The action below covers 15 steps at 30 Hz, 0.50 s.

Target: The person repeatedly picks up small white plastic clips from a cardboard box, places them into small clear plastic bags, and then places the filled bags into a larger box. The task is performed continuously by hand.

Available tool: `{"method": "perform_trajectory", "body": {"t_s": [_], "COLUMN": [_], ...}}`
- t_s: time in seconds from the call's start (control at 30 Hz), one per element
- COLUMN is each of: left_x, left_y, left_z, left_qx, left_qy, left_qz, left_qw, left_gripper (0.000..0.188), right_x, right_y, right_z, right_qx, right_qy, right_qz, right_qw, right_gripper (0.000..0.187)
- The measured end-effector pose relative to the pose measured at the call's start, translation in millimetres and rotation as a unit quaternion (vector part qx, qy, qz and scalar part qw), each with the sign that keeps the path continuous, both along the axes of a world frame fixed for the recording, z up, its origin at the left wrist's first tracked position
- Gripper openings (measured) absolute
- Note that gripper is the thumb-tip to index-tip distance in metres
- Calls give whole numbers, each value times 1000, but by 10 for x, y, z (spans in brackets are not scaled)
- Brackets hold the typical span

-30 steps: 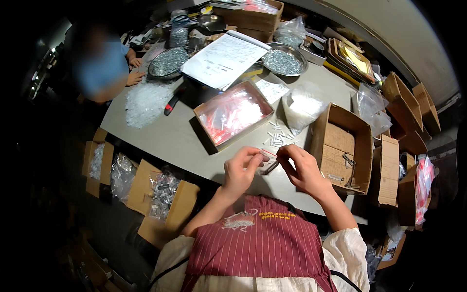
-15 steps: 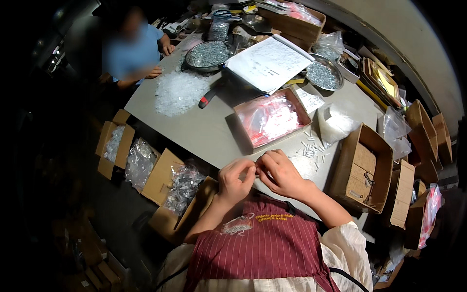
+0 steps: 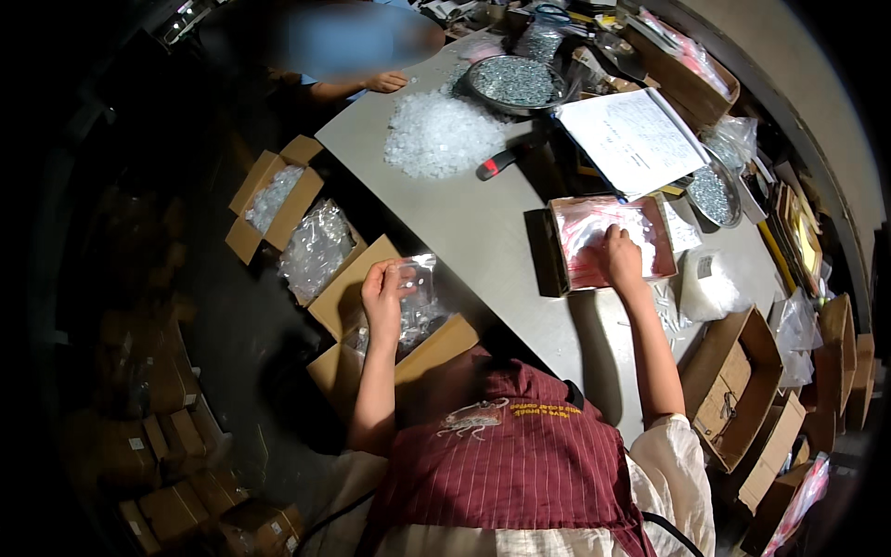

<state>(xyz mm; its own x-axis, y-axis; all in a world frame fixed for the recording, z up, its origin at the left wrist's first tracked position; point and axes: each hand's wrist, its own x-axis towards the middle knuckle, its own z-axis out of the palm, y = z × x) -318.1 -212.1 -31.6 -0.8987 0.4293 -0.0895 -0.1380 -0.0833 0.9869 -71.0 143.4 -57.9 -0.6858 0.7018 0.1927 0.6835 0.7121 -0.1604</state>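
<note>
Over the open carton [image 3: 353, 290] beside the table, my left hand [image 3: 380, 295] is closed on the top of a small clear plastic bag [image 3: 420, 277]. More filled clear bags [image 3: 422, 325] lie inside that carton. My right hand [image 3: 624, 258] reaches into a shallow cardboard box [image 3: 665, 223] on the table, which holds a heap of red-edged clear bags [image 3: 585, 243]. Its fingers are curled down among these bags; whatever they grip is hidden. Short white plastic tubes [image 3: 665, 304] lie scattered beside my right forearm, partly covered by it.
A pile of translucent pieces [image 3: 441, 135], a red-and-black handled tool [image 3: 501, 163], a bowl of small metal parts [image 3: 516, 82] and a written notepad [image 3: 631, 137] occupy the table. A co-worker's hand [image 3: 385, 82] rests at the far edge. A deep carton [image 3: 742, 399] stands at right.
My hands have parted from their meeting point at the table edge. The left went over the carton with a clear bag; the right reached into the box of bags. The view has shifted left.
</note>
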Motion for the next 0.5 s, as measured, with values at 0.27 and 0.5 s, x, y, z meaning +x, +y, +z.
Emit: {"method": "perform_trajectory", "body": {"t_s": [0.27,0.5], "left_x": [-148,914], "left_y": [-105,1035], "left_z": [-161,461], "left_qx": [-137,-106], "left_qy": [191,476], "left_qz": [40,-160], "left_qw": [971,859], "left_gripper": [21,38], "right_x": [320,613], "right_y": [-32,-419], "right_z": [360,526], "right_qx": [-199,-422], "right_qy": [252,457], "right_qz": [-40,15], "right_qw": [946,783], "right_gripper": [27,33]}}
